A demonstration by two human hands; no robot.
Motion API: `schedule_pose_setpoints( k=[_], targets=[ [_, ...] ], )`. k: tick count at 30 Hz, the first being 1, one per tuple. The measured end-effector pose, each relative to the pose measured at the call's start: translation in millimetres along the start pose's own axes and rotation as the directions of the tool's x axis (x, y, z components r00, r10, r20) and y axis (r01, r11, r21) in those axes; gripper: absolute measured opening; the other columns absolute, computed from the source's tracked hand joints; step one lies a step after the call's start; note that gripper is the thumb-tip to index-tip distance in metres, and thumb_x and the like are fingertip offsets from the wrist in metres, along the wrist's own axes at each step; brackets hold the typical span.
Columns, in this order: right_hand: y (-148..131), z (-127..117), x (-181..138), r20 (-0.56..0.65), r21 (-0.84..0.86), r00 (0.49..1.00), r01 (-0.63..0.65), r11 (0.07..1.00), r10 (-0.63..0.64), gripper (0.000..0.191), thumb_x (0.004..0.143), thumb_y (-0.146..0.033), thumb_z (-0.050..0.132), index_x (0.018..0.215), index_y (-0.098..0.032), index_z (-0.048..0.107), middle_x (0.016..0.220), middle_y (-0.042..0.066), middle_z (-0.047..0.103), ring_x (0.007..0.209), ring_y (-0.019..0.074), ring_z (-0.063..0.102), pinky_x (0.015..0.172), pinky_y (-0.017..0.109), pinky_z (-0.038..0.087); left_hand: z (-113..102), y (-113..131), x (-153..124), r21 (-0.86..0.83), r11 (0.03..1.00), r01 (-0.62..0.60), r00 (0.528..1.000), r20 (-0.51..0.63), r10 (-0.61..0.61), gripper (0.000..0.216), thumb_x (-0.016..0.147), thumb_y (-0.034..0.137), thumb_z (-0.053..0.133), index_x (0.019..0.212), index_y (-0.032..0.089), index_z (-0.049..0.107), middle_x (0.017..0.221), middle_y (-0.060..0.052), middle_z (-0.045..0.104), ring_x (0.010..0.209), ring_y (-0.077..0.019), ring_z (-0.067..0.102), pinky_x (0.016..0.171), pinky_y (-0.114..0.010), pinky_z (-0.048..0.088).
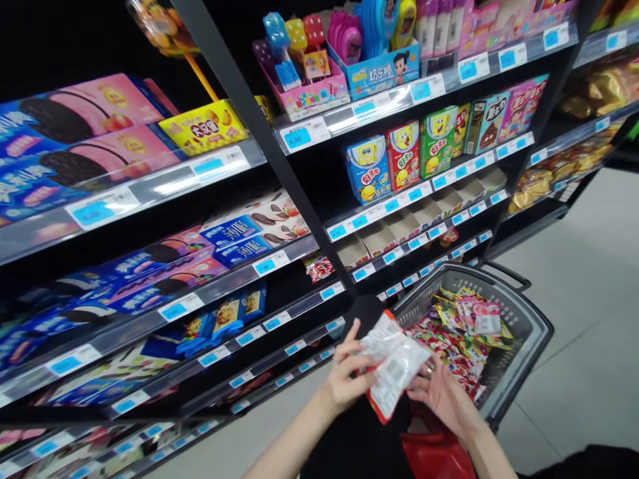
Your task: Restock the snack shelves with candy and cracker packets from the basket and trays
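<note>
My left hand (345, 372) pinches the left side of a snack packet (397, 362), white and printed on the side toward me with red edges. The fingers of my right hand (444, 392) close on the packet's right edge. Just beyond my hands stands a grey shopping basket (542, 329) with many small colourful candy packets (454, 339) inside. Below my right hand lies a shiny red thing (436, 452), perhaps a bag, cut off by the frame's lower edge.
Black shelves with price tags rise ahead and to the left. They carry cookie boxes (110, 156), SpongeBob snack boxes (368, 169), open cardboard trays (424, 216) and toy candies (304, 50). A shelf upright (279, 153) divides them. Grey tiled floor (579, 346) lies right of the basket.
</note>
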State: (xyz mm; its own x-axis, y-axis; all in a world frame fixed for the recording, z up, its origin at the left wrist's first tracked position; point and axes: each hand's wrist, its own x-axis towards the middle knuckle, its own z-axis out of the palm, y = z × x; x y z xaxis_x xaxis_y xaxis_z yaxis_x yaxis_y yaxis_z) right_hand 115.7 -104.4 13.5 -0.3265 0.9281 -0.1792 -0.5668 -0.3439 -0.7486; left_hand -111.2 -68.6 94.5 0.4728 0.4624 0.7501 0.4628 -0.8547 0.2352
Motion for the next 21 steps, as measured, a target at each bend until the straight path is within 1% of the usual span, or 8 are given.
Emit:
schedule_pose_setpoints(
  k=[2,4,7,9,12,15,18,21],
  targets=[
    [-18.1,1.9,-8.4,0.013,0.195,0.998,0.056,0.979,-0.060,0.058,0.081,-0.054,0.056,0.133,-0.034,0.041,0.110,0.009,0.065,0.087,0.0241,0.067,0.074,0.041,0.052,27.4,2.3,-4.2,-0.087,0.996,0.034,0.999,0.014,-0.033,0.013,0.080,0.026,0.064,0.069,0.032,0.070,0.082,-0.003,0.063,0.098,-0.0221,0.053,0.103,-0.059,0.038],
    [-33.2,-6.9,-14.5,-0.056,0.210,0.990,0.136,0.968,-0.127,0.058,0.077,-0.040,0.065,0.131,-0.035,0.044,0.105,0.007,0.066,0.086,0.0233,0.066,0.073,0.037,0.052,50.8,-1.4,-6.8,-0.172,0.983,0.069,0.998,0.014,-0.068,0.010,0.076,0.028,0.069,0.068,0.033,0.071,0.088,-0.004,0.063,0.105,-0.0243,0.051,0.104,-0.060,0.034],
    [-45.4,-29.8,-20.9,-0.188,0.030,0.960,0.218,0.975,-0.209,0.049,0.073,-0.037,0.069,0.119,-0.034,0.054,0.095,0.004,0.068,0.079,0.0217,0.066,0.067,0.034,0.052,75.9,-6.8,-4.3,-0.268,0.945,0.185,0.982,0.094,-0.165,0.008,0.068,0.026,0.076,0.068,0.033,0.073,0.098,-0.006,0.061,0.112,-0.0269,0.048,0.106,-0.059,0.030],
    [-47.7,-43.8,-23.2,-0.257,-0.115,0.931,0.238,0.964,-0.260,0.040,0.071,-0.039,0.071,0.109,-0.033,0.060,0.095,0.004,0.069,0.079,0.0216,0.066,0.067,0.033,0.052,86.5,-4.7,2.3,-0.320,0.880,0.352,0.936,0.130,-0.327,0.009,0.064,0.026,0.079,0.069,0.031,0.074,0.106,-0.007,0.059,0.119,-0.0301,0.043,0.107,-0.057,0.030],
    [-46.2,-55.9,-22.8,-0.327,-0.241,0.891,0.244,0.939,-0.315,0.037,0.066,-0.037,0.077,0.100,-0.028,0.065,0.094,0.006,0.070,0.082,0.0224,0.066,0.072,0.035,0.053,95.8,5.6,15.8,-0.446,0.689,0.571,0.808,0.161,-0.566,0.005,0.067,0.030,0.077,0.069,0.026,0.075,0.126,-0.007,0.052,0.125,-0.0323,0.041,0.103,-0.049,0.038],
    [-42.2,-57.6,-18.2,-0.376,-0.361,0.852,0.229,0.904,-0.366,0.034,0.063,-0.037,0.080,0.093,-0.023,0.071,0.094,0.007,0.070,0.081,0.0219,0.066,0.071,0.033,0.053,98.7,11.7,26.8,-0.563,0.436,0.702,0.664,0.296,-0.687,0.007,0.065,0.025,0.077,0.071,0.023,0.076,0.140,-0.007,0.045,0.123,-0.0315,0.046,0.102,-0.043,0.040],
    [-39.4,-53.9,-13.3,-0.367,-0.473,0.838,0.206,0.857,-0.404,0.031,0.060,-0.038,0.080,0.085,-0.020,0.076,0.088,0.008,0.070,0.078,0.0221,0.066,0.069,0.032,0.053,96.1,5.0,30.8,-0.606,0.066,0.793,0.463,0.528,-0.712,0.019,0.060,0.020,0.074,0.079,0.017,0.077,0.117,-0.014,0.065,0.105,-0.0319,0.060,0.090,-0.041,0.048],
    [-40.3,-50.9,-11.8,-0.354,-0.576,0.816,0.195,0.794,-0.458,0.028,0.060,-0.036,0.080,0.083,-0.021,0.078,0.080,0.006,0.070,0.073,0.0212,0.064,0.068,0.032,0.052,91.7,-7.0,29.8,-0.582,-0.094,0.807,0.385,0.641,-0.665,0.033,0.064,0.027,0.062,0.090,0.012,0.076,0.086,-0.015,0.073,0.075,-0.0294,0.068,0.067,-0.041,0.054]
  ],
)
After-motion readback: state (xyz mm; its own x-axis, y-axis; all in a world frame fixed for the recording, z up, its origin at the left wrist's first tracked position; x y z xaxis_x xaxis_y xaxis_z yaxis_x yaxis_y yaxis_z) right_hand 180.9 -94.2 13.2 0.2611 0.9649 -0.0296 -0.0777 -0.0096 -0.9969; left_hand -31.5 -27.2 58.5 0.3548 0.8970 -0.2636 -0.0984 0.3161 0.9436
